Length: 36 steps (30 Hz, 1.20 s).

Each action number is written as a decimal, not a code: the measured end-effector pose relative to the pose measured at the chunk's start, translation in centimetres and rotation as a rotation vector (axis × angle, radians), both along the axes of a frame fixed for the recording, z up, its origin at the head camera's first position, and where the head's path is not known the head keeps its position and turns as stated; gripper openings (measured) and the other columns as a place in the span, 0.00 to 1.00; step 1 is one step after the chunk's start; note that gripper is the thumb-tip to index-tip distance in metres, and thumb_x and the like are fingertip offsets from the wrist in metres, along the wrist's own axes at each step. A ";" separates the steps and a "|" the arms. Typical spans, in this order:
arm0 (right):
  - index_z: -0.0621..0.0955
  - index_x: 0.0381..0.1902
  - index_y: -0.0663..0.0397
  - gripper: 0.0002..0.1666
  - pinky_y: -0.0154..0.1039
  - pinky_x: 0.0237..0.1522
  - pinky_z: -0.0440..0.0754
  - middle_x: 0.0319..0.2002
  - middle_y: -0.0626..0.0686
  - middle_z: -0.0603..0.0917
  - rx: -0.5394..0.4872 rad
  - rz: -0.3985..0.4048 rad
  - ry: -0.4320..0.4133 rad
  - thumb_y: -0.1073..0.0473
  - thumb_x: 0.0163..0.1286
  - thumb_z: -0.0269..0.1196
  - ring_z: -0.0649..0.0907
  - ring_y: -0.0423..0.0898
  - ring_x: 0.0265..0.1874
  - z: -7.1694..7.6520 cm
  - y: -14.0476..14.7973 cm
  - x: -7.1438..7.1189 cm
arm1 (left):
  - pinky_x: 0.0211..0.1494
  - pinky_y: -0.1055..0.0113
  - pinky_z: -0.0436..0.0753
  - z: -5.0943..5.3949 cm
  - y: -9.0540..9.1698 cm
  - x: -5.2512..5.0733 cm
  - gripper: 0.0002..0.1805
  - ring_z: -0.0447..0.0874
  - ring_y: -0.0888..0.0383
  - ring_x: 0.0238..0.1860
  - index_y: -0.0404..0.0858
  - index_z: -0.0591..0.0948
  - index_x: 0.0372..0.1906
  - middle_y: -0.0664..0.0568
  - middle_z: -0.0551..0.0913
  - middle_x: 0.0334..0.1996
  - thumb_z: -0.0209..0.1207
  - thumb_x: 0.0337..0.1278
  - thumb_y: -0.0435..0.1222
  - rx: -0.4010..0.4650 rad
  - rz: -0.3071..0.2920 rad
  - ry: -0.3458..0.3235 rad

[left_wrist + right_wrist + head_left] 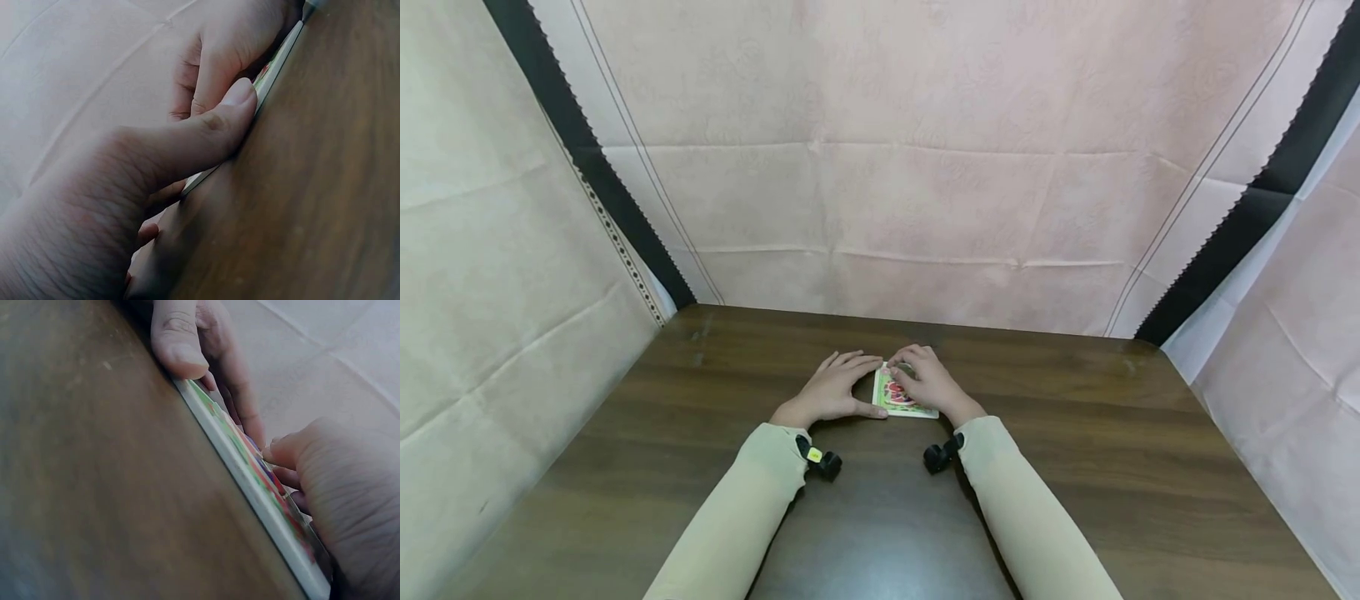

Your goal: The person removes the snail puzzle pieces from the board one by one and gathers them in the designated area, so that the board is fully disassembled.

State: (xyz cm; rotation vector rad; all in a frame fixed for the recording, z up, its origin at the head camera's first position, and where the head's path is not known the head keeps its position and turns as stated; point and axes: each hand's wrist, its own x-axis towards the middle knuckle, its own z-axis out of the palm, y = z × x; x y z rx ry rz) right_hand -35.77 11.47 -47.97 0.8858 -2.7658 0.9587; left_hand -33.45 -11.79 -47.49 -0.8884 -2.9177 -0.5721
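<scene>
A thin flat board [906,408], green-bordered with a red picture and a pale edge, lies on the table. My left hand [835,392] rests at its left side, fingers extended; in the left wrist view the thumb of this left hand [144,162] touches the near edge of the board [270,78]. My right hand [934,385] is over the board's right part, fingers bent and thumb near the index fingertip. In the right wrist view the right hand [353,487] is beside the printed face of the board [244,465]; whether its fingertips pinch anything cannot be told.
The brown wooden table [1075,467] spreads around both arms. Pale fabric walls [925,208] stand behind it and at both sides, with dark strips [595,158] at the corners. A black wrist device [829,465] is on the left wrist, another [937,457] on the right.
</scene>
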 end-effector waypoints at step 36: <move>0.86 0.47 0.36 0.09 0.47 0.48 0.82 0.43 0.42 0.85 -0.360 -0.129 -0.047 0.46 0.72 0.65 0.82 0.43 0.44 0.4 0.6 0.2 | 0.79 0.52 0.45 0.0 0.1 0.3 0.58 0.55 0.55 0.77 0.50 0.65 0.77 0.58 0.64 0.75 0.59 0.42 0.77 0.023 -0.022 -0.003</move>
